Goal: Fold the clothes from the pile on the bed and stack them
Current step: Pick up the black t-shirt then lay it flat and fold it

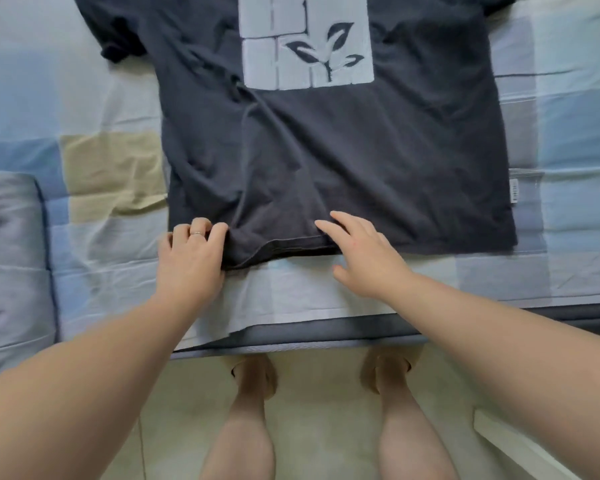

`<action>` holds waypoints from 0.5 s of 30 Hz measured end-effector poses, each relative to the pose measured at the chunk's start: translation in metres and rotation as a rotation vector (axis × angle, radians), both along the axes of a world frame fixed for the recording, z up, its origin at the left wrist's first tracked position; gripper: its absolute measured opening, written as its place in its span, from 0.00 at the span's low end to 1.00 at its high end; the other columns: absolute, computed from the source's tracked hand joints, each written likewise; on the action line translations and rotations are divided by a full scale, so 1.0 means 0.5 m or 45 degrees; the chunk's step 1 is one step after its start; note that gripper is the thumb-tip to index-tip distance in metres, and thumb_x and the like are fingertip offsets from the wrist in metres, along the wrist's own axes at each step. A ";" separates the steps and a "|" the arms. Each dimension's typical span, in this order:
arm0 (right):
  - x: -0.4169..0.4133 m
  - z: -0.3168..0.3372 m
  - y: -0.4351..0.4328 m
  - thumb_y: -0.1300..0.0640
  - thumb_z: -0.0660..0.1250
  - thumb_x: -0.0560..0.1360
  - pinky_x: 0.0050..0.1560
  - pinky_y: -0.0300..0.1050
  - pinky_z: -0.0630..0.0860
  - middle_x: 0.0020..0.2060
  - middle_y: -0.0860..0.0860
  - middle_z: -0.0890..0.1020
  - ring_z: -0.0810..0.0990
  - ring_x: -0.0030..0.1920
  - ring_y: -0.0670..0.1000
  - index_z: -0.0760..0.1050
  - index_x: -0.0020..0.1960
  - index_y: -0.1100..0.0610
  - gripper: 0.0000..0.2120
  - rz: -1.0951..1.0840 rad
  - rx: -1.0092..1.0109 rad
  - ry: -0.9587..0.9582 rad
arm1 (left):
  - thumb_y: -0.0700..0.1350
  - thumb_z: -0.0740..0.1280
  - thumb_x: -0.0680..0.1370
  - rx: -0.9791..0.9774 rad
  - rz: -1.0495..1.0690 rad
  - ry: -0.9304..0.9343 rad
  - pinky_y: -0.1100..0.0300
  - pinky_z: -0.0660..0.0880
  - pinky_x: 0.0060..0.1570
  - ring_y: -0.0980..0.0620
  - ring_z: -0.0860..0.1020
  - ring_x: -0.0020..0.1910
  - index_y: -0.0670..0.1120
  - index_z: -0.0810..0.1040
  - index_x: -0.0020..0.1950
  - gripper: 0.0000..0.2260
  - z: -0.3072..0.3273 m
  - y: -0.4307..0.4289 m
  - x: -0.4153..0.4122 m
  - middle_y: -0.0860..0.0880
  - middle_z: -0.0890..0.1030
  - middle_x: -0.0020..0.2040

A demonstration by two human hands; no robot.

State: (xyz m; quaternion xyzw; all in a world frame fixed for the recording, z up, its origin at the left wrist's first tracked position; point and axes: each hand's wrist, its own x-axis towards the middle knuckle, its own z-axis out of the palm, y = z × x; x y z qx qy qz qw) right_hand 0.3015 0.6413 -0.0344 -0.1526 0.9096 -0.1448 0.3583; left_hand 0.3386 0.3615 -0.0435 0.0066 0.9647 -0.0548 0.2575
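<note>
Along the near edge of the bed [101, 237], seen from the head camera, one dark T-shirt [326, 161] lies spread flat on the patchwork sheet, its hem [291, 242] toward the person and its pale block print [309, 39] with a leaf sprig at the far end. Both hands meet the shirt at that hem, left of its middle. The left hand [191, 258] sits at the hem's near-left part, its fingers [201, 230] curled tight over the edge of the cloth, gripping a bunched fold that lifts slightly off the sheet just beside the knuckles; one thin ring [196, 233] shows on a finger. The right hand [364, 254] lies just to the right of it, fingers spread and nearly straight, their tips resting on the hem and holding nothing, the thumb apart over the bare sheet. Between the two hands the hem curls up and shows its underside. One small white label [514, 191] sticks out from the shirt's right side seam. Two feet [253, 375] stand on the pale floor [326, 427] below the mattress edge. Counted: one shirt, two hands, one ring, one label.
</note>
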 end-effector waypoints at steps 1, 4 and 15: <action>0.007 -0.009 -0.020 0.56 0.68 0.75 0.71 0.55 0.64 0.80 0.48 0.54 0.54 0.78 0.54 0.54 0.80 0.45 0.38 -0.005 0.065 -0.039 | 0.43 0.75 0.68 0.032 -0.031 0.001 0.46 0.69 0.48 0.37 0.74 0.50 0.46 0.74 0.59 0.22 -0.005 -0.027 0.000 0.42 0.76 0.55; 0.018 -0.030 -0.065 0.54 0.69 0.75 0.60 0.55 0.71 0.73 0.50 0.63 0.63 0.71 0.58 0.65 0.73 0.49 0.29 -0.143 0.200 0.032 | 0.38 0.71 0.72 0.223 -0.141 -0.001 0.50 0.66 0.40 0.39 0.76 0.42 0.44 0.74 0.50 0.09 -0.012 -0.092 -0.006 0.44 0.77 0.44; 0.031 0.030 -0.111 0.66 0.70 0.67 0.36 0.48 0.62 0.36 0.52 0.70 0.70 0.37 0.58 0.66 0.40 0.56 0.13 0.032 0.410 0.346 | 0.39 0.67 0.75 0.183 0.028 0.023 0.52 0.61 0.37 0.43 0.66 0.37 0.46 0.62 0.46 0.12 0.011 -0.249 0.018 0.45 0.75 0.39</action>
